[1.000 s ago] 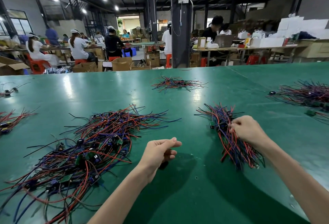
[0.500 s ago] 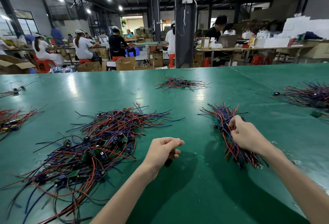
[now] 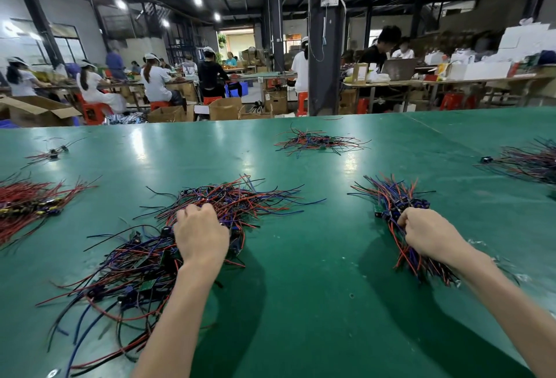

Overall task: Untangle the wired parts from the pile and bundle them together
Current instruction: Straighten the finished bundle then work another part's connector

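The tangled pile (image 3: 129, 263) of wired parts sprawls on the green table (image 3: 301, 302), most of it seemingly unsorted. Right of the pile, well apart, the right hand (image 3: 430, 234) holds a modest bundle (image 3: 391, 197), its grip curled round the wires. The left hand (image 3: 200, 234) reaches into the pile's middle, fingers curled; whether its grip pinches a wire cannot be told. Judging by the pile, much untangling remains.
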Demonstrator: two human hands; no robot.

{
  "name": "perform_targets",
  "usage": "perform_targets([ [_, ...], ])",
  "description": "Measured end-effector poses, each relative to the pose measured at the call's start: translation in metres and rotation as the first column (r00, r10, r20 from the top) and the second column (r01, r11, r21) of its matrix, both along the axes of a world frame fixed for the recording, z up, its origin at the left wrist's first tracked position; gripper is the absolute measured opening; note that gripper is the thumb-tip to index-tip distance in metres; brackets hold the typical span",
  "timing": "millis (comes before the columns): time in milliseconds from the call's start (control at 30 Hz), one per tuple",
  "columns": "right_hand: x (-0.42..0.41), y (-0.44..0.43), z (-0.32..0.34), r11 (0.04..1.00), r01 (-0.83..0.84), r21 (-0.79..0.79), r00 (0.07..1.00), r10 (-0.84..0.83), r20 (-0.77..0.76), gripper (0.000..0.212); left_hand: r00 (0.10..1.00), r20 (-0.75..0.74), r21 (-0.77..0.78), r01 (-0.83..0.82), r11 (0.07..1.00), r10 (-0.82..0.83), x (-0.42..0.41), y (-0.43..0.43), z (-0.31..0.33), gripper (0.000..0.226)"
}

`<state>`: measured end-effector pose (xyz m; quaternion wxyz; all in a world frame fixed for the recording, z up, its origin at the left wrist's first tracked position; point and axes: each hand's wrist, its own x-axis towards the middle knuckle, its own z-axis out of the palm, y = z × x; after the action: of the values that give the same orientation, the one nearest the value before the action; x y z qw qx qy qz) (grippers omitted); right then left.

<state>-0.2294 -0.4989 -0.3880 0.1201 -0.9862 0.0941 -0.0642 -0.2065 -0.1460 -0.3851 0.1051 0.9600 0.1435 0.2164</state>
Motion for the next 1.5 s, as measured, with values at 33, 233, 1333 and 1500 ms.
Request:
perform_targets([
  [33,0.000,0.000,0.000,1.000,0.000,-0.009,1.000,0.000,0.007,0.031,1.000,0.007,-0.037,-0.005,0.999,0.005,0.004,0.007,0.003,0.033],
  [233,0.002,0.001,-0.001,0.998,0.019,-0.057,1.000,-0.018,0.012,0.033,0.998,-0.036,-0.329,0.042,0.944,-0.057,0.057,0.064,0.035,0.035],
  [1333,-0.009,0.014,-0.001,0.937,0.031,-0.347,0.999,-0.016,0.045,0.016,0.758,0.321,-0.036,0.608,0.793,-0.567,0.016,-0.059,0.004,0.020],
  [1500,-0.013,0.020,0.003,0.919,0.113,-0.378,0.989,-0.067,0.131,0.014,0.780,0.249,0.059,0.579,0.813,-0.574,0.007,-0.066,-0.023,0.019],
])
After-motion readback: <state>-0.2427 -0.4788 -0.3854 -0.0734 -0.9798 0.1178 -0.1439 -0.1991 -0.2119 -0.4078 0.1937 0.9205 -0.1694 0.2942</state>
